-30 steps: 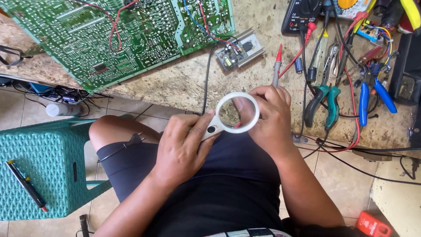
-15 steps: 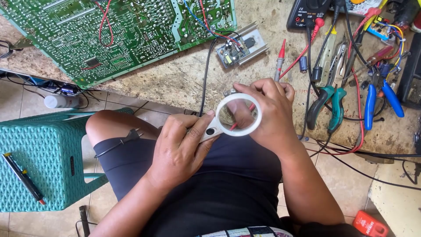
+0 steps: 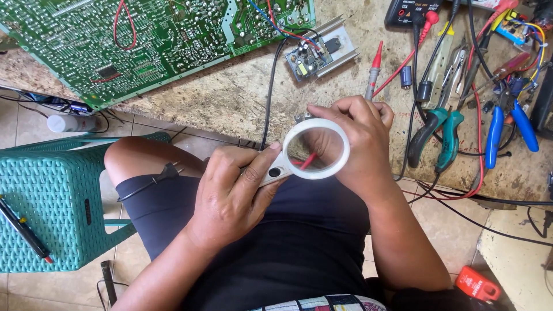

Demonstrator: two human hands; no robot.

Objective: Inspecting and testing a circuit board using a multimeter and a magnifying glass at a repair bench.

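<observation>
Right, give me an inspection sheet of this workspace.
Surface: speckled stone worktop, crowded.
Job's things: white round magnifying glass; something red shows through its lens.
Clutter: large green circuit board, small finned board, green-handled pliers, blue-handled pliers, black multimeter.
Grip: left hand holds the magnifier's handle; right hand sits behind the lens, contents unclear.
Cables: black and red leads tangled at right.
Surroundings: teal woven plastic stool, tiled floor.

This is a small electronics repair workshop, as shown by the stone tabletop (image 3: 230,92) crowded with a large green circuit board (image 3: 144,40), a multimeter (image 3: 412,11) with red probes (image 3: 373,72), pliers (image 3: 438,135), cutters (image 3: 507,129) and tangled wires (image 3: 461,190), beside a teal plastic stool (image 3: 52,201) on tiled floor (image 3: 449,219).
</observation>
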